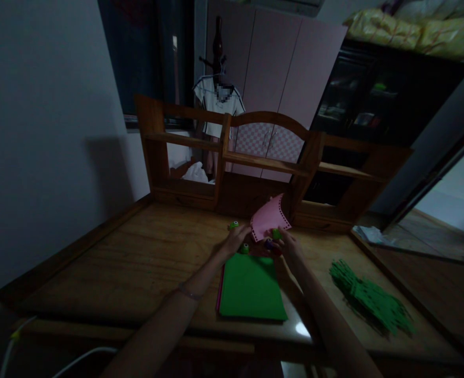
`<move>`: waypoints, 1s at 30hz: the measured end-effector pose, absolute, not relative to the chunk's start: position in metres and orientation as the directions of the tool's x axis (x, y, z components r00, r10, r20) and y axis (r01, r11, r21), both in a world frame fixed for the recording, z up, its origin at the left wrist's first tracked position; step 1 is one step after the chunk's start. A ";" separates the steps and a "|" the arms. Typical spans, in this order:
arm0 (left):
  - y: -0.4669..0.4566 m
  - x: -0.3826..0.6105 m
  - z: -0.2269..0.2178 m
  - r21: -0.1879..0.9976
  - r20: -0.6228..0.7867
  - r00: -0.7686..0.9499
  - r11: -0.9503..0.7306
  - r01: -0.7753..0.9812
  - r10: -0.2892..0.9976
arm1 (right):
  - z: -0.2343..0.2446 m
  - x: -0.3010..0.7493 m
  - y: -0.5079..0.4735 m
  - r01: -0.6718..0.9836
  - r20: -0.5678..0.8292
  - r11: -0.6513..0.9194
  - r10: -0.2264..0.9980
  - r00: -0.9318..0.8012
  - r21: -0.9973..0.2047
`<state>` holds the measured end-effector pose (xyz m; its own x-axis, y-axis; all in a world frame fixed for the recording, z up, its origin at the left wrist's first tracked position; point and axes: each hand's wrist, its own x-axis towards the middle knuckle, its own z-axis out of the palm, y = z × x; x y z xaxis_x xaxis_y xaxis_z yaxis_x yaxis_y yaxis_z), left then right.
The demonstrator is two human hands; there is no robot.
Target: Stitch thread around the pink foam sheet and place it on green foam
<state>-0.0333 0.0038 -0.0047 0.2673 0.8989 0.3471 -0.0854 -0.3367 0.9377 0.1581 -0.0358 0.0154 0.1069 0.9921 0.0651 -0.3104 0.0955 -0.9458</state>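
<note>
A pink paper sheet [269,218] with a punched, scalloped edge is held up over the wooden desk [145,262]. My left hand [236,240] pinches its lower left corner. My right hand [285,245] is closed on a small green and purple paper punch [275,237] clamped at the sheet's lower edge. Two more small green punches stand close by, one [233,225] behind my left hand and one [244,248] just below it. A stack of green paper [251,286] with pink sheets under it lies flat in front of my hands.
A pile of green paper strips [369,299] lies at the desk's right side. A wooden shelf unit [255,163] stands along the desk's back edge. A white wall is on the left, a pink wardrobe and a dark cabinet behind. White cables [74,359] hang at lower left.
</note>
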 end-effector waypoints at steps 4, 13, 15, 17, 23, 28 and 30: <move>0.001 -0.033 -0.001 0.934 0.354 0.217 -0.333 -0.127 0.910 | 0.015 0.158 -0.035 -0.302 0.036 0.073 0.991 0.128 -0.951; 0.004 -0.029 -0.010 0.927 0.362 0.270 -0.375 -0.001 0.892 | 0.018 0.154 -0.044 -0.208 0.102 0.098 0.995 -0.008 -0.973; 0.005 -0.028 -0.012 0.920 0.373 0.276 -0.393 0.016 0.886 | 0.018 0.154 -0.045 -0.192 0.100 0.091 0.994 -0.038 -0.977; 0.006 -0.026 -0.013 0.910 0.397 0.273 -0.415 0.007 0.876 | 0.018 0.154 -0.046 -0.175 0.091 0.077 0.993 -0.072 -0.982; 0.006 -0.023 -0.013 0.904 0.411 0.231 -0.427 0.020 0.882 | 0.017 0.154 -0.046 -0.171 0.068 0.048 0.992 -0.110 -0.984; 0.005 -0.022 -0.013 0.908 0.414 0.216 -0.418 -0.032 0.884 | 0.018 0.155 -0.047 -0.138 0.085 0.068 0.989 -0.121 -0.988; 0.006 -0.021 -0.015 0.921 0.385 0.208 -0.390 -0.014 0.899 | 0.018 0.155 -0.048 -0.125 0.098 0.082 0.987 -0.126 -0.989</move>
<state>-0.0210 0.0061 -0.0151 0.2079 0.8993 0.3847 -0.0143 -0.3904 0.9205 0.1546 -0.0478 0.0179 -0.1259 0.9872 0.0977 -0.1249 0.0819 -0.9888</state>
